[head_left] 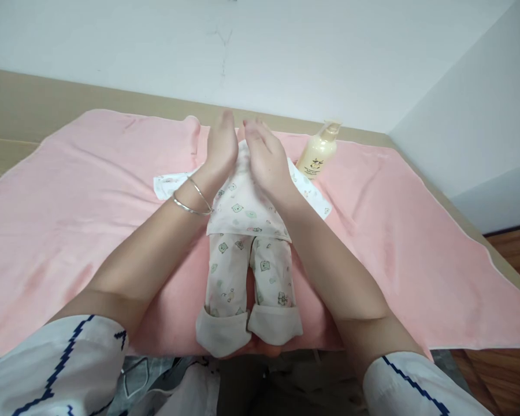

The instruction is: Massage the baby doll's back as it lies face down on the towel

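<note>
A baby doll in a white printed outfit lies on its back on a pink towel, legs toward me. My left hand, with two silver bangles on the wrist, rests flat along the left side of the doll's chest and head. My right hand lies flat on the other side. Both hands have their fingers stretched out and pressed against the clothing; the doll's head is hidden under them. The trouser cuffs are rolled up at the feet.
A cream pump bottle of lotion stands on the towel just right of my right hand. The towel covers a wooden surface against a white wall. A wooden floor shows at right.
</note>
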A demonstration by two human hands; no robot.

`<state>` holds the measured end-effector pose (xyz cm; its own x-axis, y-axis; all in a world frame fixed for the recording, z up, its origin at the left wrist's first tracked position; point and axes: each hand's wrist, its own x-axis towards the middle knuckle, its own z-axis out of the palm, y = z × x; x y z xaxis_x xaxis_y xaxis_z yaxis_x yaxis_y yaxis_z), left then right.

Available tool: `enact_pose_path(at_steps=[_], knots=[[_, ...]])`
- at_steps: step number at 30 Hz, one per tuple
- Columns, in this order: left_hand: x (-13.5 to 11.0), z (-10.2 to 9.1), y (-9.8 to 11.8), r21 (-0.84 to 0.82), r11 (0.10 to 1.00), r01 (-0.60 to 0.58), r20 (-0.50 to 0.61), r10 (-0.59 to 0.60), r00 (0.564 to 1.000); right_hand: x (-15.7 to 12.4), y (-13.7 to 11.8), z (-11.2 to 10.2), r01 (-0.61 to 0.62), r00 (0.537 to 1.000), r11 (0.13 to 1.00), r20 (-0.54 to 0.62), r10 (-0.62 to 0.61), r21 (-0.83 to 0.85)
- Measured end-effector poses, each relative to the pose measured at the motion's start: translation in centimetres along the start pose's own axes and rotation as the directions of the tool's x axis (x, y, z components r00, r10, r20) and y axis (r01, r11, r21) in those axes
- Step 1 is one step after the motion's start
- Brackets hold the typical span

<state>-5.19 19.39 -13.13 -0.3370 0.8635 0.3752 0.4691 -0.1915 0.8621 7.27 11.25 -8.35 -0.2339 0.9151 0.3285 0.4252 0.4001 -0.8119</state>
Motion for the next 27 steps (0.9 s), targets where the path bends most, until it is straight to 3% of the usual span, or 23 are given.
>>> enact_pose_path(at_steps=[3,5,10,18,22,27], knots=[[-1.4,0.9,-0.1,-0.016,0.994,0.108,-0.018,-0.108,0.994,1.7,4.0,0.6,0.050,0.999,0.992,-0.001,-0.050,-0.118],[-2.2,1.2,0.1,0.003,0.994,0.106,-0.047,-0.106,0.993,2.2,5.8,0.8,0.110,0.994,0.972,0.014,-0.110,-0.208],[-3.5,1.2,0.8,0.092,0.993,0.079,-0.026,-0.077,0.997,2.8,7.3,1.0,0.171,0.984,0.928,0.106,-0.143,-0.331],[-4.6,0.6,-0.1,0.270,0.960,-0.074,0.156,0.032,0.987,3.9,10.6,0.0,0.186,0.975,0.927,0.175,-0.134,-0.325],[-5.0,0.1,-0.5,0.222,0.969,-0.111,0.183,0.071,0.981,3.6,10.3,-0.9,0.110,0.983,0.903,0.177,-0.038,-0.414],[-5.0,-0.3,-0.8,0.180,0.981,-0.068,0.196,0.032,0.980,2.1,6.6,-0.8,-0.117,0.970,0.763,0.092,0.225,-0.635]])
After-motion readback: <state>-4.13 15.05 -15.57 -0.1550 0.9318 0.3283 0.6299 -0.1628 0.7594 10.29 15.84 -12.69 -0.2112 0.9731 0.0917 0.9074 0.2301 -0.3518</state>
